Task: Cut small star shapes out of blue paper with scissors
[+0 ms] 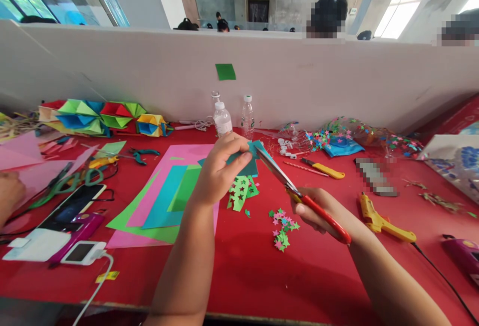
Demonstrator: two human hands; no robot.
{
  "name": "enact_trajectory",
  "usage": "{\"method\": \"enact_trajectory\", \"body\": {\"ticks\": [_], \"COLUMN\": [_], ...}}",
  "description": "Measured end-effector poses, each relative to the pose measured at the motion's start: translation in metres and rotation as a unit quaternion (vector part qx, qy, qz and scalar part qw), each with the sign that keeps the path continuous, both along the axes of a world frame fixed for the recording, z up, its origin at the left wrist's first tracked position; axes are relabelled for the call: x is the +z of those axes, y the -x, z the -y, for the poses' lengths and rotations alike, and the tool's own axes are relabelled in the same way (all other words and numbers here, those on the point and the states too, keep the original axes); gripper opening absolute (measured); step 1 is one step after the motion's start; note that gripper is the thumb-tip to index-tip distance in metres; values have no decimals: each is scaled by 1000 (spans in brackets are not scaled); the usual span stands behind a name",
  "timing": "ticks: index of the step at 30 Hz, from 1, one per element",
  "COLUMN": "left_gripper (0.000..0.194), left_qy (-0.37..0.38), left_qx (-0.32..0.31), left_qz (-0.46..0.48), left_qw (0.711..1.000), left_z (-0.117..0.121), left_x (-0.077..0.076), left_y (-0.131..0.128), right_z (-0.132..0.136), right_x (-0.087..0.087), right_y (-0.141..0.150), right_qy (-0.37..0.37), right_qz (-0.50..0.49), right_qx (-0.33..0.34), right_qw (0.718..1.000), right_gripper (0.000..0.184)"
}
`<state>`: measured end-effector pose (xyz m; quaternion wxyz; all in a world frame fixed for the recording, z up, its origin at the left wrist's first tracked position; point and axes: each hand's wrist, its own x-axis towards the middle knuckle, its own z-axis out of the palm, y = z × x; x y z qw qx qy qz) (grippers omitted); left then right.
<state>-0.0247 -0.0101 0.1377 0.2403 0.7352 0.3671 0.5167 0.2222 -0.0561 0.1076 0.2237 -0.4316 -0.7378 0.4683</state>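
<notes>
My left hand (pixel 219 169) pinches a small piece of teal paper (pixel 247 161), held above the red table (pixel 247 266). My right hand (pixel 318 214) grips red-handled scissors (pixel 295 189); their blades are open and meet the paper's right edge. Under the paper lies a green strip with star-shaped holes (pixel 239 191). A small heap of cut paper stars (pixel 283 226) in pink, green and blue lies beside my right hand.
Stacked pink, green and blue paper sheets (pixel 160 196) lie left of my arm. Two water bottles (pixel 222 119) stand at the white partition. A yellow glue gun (pixel 377 219), yellow cutter (pixel 324 168), phones (pixel 71 206), folded paper shapes (pixel 101 116) and another person's hand (pixel 9 194) are around.
</notes>
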Motion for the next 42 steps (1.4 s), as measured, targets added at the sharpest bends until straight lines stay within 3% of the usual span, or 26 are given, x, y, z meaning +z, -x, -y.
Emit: {"method": "enact_trajectory", "body": {"ticks": [9,13,17,21,25,30,36,42], "left_gripper": [17,15,13,9,7,11,13,12], "left_qy": [33,40,39,12,-52,-119,-140,-151], "left_qx": [-29,-30,13,73,125,105,86,88], "left_qz": [-77,-44,20,73,53,19,-18,-45], "left_qw": [996,998,999,995,989,987,986,984], "left_z": [0,-1,-3,-6,-5,-3,-3,0], "left_x": [3,2,-2,-8,-10,-9,-7,-6], "left_y": [10,9,1,-8,-14,-14,-7,-4], "right_z": [0,1,4,5,5,4,1,-2], "right_x": [3,1,-3,-8,-10,-9,-7,-6], "right_y": [-4,-3,5,16,22,17,4,-3], "right_qy": [77,95,114,103,93,62,30,-1], "right_qz": [34,8,-39,-80,-75,-66,-58,-28], "right_qx": [-11,-14,-33,-53,-70,-49,21,31], "right_qw": [996,995,992,990,990,995,998,999], "right_gripper": [56,55,57,59,56,57,56,54]}}
